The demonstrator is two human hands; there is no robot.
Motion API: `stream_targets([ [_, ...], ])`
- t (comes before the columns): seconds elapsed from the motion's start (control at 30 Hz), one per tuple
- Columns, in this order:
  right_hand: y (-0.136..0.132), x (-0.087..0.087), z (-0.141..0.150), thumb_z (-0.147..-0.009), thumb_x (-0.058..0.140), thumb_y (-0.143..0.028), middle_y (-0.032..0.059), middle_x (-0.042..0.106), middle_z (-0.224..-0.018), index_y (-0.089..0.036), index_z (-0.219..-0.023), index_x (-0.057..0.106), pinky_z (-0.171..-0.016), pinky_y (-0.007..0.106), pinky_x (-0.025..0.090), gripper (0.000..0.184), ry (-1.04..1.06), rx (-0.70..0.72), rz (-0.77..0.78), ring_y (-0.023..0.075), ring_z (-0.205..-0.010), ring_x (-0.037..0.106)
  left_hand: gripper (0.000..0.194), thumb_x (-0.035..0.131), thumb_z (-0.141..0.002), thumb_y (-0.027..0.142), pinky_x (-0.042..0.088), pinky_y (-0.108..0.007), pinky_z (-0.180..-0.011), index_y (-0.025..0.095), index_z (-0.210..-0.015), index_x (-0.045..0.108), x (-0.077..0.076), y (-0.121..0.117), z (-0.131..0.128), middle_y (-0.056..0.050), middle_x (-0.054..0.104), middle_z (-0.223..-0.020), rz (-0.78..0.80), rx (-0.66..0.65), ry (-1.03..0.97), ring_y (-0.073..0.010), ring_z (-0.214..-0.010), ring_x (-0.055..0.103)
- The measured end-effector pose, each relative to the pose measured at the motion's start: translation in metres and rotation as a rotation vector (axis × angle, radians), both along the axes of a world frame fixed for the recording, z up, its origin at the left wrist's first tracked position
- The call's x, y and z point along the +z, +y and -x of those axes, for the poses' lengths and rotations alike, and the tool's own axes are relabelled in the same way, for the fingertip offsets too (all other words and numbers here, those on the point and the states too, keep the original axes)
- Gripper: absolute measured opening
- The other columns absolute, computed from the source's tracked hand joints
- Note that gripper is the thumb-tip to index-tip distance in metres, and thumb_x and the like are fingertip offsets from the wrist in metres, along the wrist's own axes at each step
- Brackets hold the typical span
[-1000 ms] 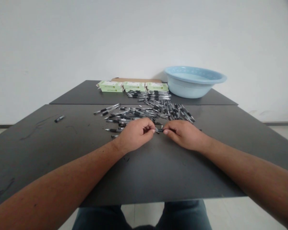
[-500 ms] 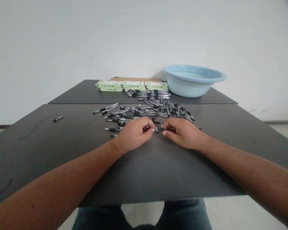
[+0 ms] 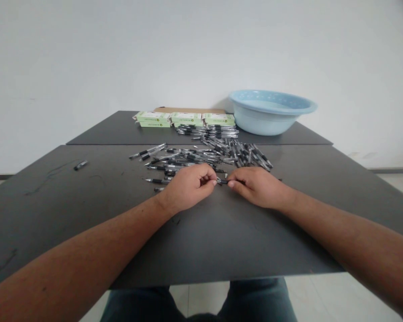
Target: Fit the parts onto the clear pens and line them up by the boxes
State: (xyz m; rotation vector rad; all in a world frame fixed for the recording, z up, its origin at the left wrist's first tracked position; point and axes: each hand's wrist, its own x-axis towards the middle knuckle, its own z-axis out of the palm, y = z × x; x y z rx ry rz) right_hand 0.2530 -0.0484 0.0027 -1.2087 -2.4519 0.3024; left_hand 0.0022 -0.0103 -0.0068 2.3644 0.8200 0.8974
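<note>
Lying level between the two hands, a slim dark pen (image 3: 223, 182) sits low over the near half of the worktop (image 3: 204, 241). The step in hand looks like working at the pen's end; the next move seems to call for steady alignment and light finger force. The left hand's (image 3: 193, 185) grip is pinched on that end, its small part too hidden to name; the right hand's (image 3: 255, 185) grip is closed around the shaft. Both hands are curled, thumbs nearest the wearer, the left forearm (image 3: 97, 250) coming in from eight o'clock and the right forearm (image 3: 349, 228) from four. Just beyond the pen, loose pens (image 3: 188, 157) spread from ten to one o'clock. Farther out, green boxes (image 3: 186, 118) stand at eleven, a blue basin (image 3: 272, 118) at one, and a short dark piece (image 3: 81, 165) lies alone near nine.
</note>
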Motion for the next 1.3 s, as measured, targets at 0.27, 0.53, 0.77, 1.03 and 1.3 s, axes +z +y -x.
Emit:
stream_targets([
  [0.27, -0.0008, 0.0014, 0.0013, -0.102, 0.057, -0.029, 0.0067, 0.076, -0.091, -0.02, -0.101, 0.07, -0.078, 0.032, 0.049, 0.016, 0.016, -0.022, -0.016, 0.021, -0.084, 0.07, 0.006, 0.064, -0.09, 0.017, 0.048, -0.026, -0.07, 0.019, -0.089, 0.069, 0.0012, -0.0004, -0.0003, 0.001, 0.072, -0.081, -0.001, 0.006, 0.02, -0.0131, -0.072, 0.064],
  [0.53, -0.0007, 0.001, 0.0013, -0.097, 0.064, -0.031, 0.005, 0.073, -0.087, -0.02, -0.099, 0.067, -0.073, 0.03, 0.047, 0.012, 0.025, -0.053, -0.029, 0.0197, -0.079, 0.067, 0.006, 0.064, -0.091, 0.017, 0.047, -0.025, -0.069, 0.019, -0.089, 0.069, 0.0013, -0.0002, 0.0003, 0.001, 0.071, -0.08, -0.006, 0.004, 0.021, -0.0126, -0.071, 0.063],
  [0.77, -0.0017, 0.001, 0.0015, -0.099, 0.062, -0.031, 0.0055, 0.074, -0.089, -0.019, -0.101, 0.069, -0.075, 0.03, 0.047, 0.014, 0.037, -0.057, -0.014, 0.0198, -0.081, 0.068, 0.006, 0.064, -0.091, 0.017, 0.046, -0.024, -0.067, 0.019, -0.089, 0.069, 0.0013, -0.0007, 0.0, 0.002, 0.07, -0.08, 0.008, 0.001, 0.003, -0.0119, -0.071, 0.063],
  [1.03, -0.0009, 0.0013, 0.0013, -0.103, 0.054, -0.029, 0.008, 0.076, -0.095, -0.02, -0.103, 0.07, -0.081, 0.033, 0.05, 0.018, 0.018, -0.002, -0.02, 0.0215, -0.089, 0.071, 0.006, 0.064, -0.09, 0.016, 0.047, -0.025, -0.068, 0.019, -0.089, 0.069, 0.0017, -0.0008, -0.0002, 0.001, 0.071, -0.081, 0.02, 0.006, 0.009, -0.0124, -0.072, 0.064],
  [1.3, -0.0003, 0.0009, 0.0003, -0.103, 0.053, -0.029, 0.0068, 0.075, -0.092, -0.02, -0.101, 0.069, -0.08, 0.033, 0.049, 0.019, 0.002, -0.001, -0.008, 0.0215, -0.087, 0.069, 0.006, 0.064, -0.09, 0.017, 0.048, -0.025, -0.069, 0.019, -0.089, 0.069, 0.0006, 0.0005, -0.0001, 0.001, 0.071, -0.081, 0.005, 0.003, 0.013, -0.0125, -0.071, 0.064],
])
